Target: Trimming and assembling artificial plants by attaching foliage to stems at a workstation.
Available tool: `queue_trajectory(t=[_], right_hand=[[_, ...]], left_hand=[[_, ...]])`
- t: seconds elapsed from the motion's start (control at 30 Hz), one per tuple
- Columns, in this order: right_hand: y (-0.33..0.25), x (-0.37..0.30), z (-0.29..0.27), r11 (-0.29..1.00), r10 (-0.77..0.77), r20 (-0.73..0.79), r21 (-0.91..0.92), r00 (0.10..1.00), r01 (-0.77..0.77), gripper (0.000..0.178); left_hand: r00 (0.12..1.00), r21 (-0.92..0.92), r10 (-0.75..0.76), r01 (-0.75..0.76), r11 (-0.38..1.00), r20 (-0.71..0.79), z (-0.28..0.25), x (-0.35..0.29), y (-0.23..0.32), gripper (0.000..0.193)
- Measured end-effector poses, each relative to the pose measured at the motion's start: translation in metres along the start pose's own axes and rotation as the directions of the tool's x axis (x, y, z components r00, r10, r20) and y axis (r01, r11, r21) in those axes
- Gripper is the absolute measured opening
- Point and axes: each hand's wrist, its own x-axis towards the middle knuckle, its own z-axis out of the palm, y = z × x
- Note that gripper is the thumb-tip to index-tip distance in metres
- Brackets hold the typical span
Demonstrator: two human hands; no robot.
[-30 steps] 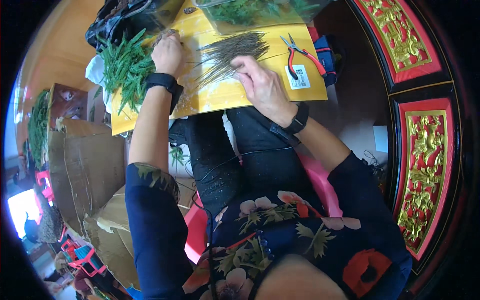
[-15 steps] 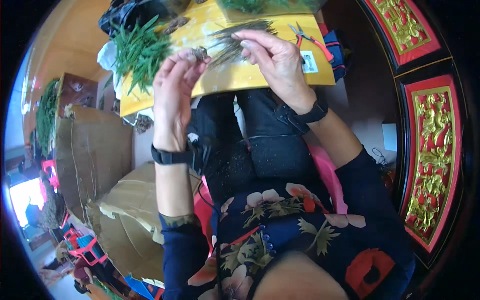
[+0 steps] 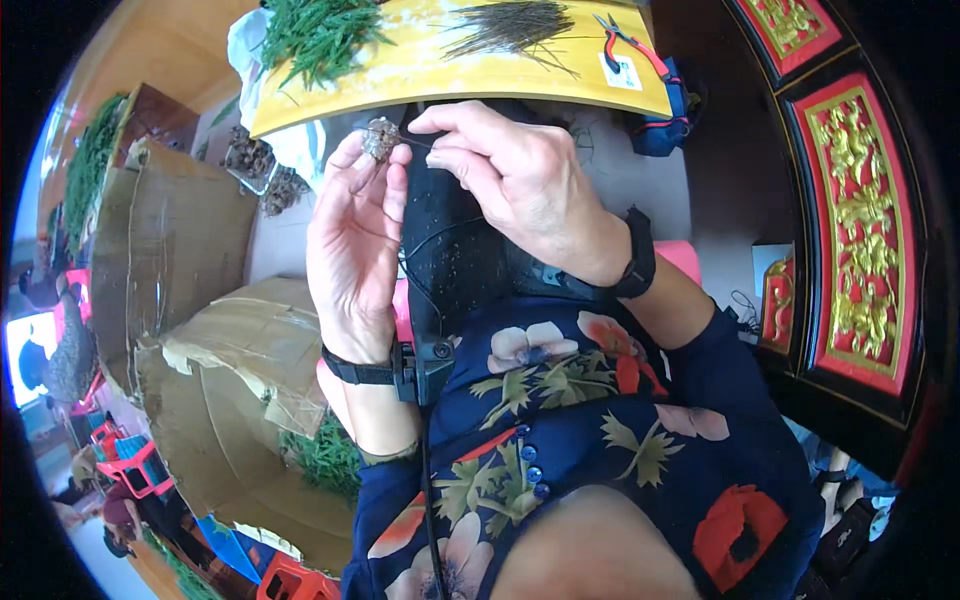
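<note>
Between the fingertips of my left hand (image 3: 355, 235) is a small brown pine cone (image 3: 381, 138), held just in front of the table's near edge. To its right, my right hand (image 3: 525, 185) pinches a thin dark wire (image 3: 418, 143) with thumb and forefinger. That wire reaches to the cone; whether it goes around the cone I cannot tell. On the yellow table (image 3: 430, 88) beyond my hands lie a loose bundle of dark wires (image 3: 515, 27), a heap of green artificial sprigs (image 3: 320, 38) and pliers with red handles (image 3: 638, 48).
Left of my legs, more pine cones (image 3: 248, 160) sit low beside the table. A large torn cardboard box (image 3: 175, 260) stands at my left, with green foliage (image 3: 328, 460) inside. A dark blue bag (image 3: 660, 130) hangs by the table's right corner. Carved red-and-gold panels (image 3: 860, 240) line the right.
Both hands have come back from over the table toward my lap, the pine cone with them. The right hand has moved closer to the cone, and its wire now meets it. My view has shifted.
</note>
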Motion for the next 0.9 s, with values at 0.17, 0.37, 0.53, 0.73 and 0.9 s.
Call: queue_trajectory(t=[0.17,0.37,0.53,0.73,0.9], right_hand=[[-0.015,-0.016,-0.003,0.986,-0.109,0.005,-0.129,0.994,0.109,0.012],[-0.032,-0.023,-0.012,0.979,-0.132,-0.015,-0.156,0.991,0.128,0.011],[-0.027,-0.025,-0.018,0.972,-0.155,-0.056,-0.184,0.986,0.143,0.010],[-0.025,-0.026,-0.020,0.964,-0.148,-0.029,-0.226,0.989,0.138,0.009],[-0.025,-0.026,-0.020,0.957,-0.167,-0.047,-0.249,0.985,0.150,0.009]], left_hand=[[0.998,-0.009,0.019,-0.018,1.000,0.058,0.004,-0.023,0.000,0.032],[0.990,0.120,0.131,-0.137,0.983,0.059,0.021,-0.037,-0.002,0.036],[0.981,0.181,0.166,-0.181,0.967,0.098,0.025,-0.036,-0.009,0.038],[0.960,0.300,0.273,-0.278,0.912,0.060,0.026,-0.031,-0.019,0.036],[0.945,0.327,0.318,-0.325,0.887,0.076,0.030,-0.031,-0.021,0.034]])
